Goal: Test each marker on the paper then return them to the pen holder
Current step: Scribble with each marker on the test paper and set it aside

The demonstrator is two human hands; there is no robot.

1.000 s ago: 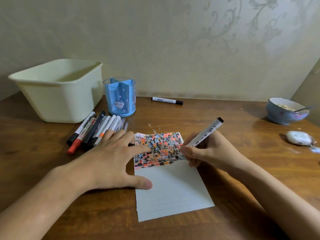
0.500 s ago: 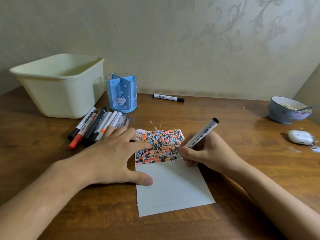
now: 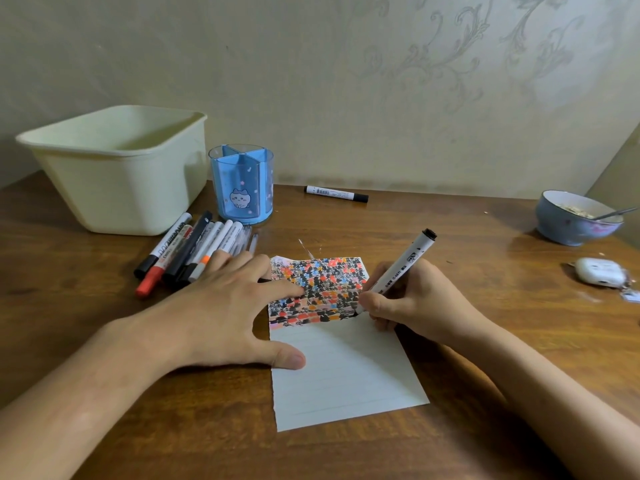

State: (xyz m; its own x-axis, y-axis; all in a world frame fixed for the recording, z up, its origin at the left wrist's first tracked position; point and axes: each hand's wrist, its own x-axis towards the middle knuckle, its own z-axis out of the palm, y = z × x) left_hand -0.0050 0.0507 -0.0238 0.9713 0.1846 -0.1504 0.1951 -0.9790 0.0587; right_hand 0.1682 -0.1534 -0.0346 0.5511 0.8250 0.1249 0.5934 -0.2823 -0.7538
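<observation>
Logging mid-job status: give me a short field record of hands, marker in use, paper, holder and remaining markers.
left hand: flat on the table, fingers pressing the paper's left edge
right hand: grips a black marker, tip on the paper
paper: top part filled with test marks, lower part blank
pen holder: upright, no markers visible inside
marker pile: lying beside the holder, left of the paper
stray marker: capped, lying near the wall
</observation>
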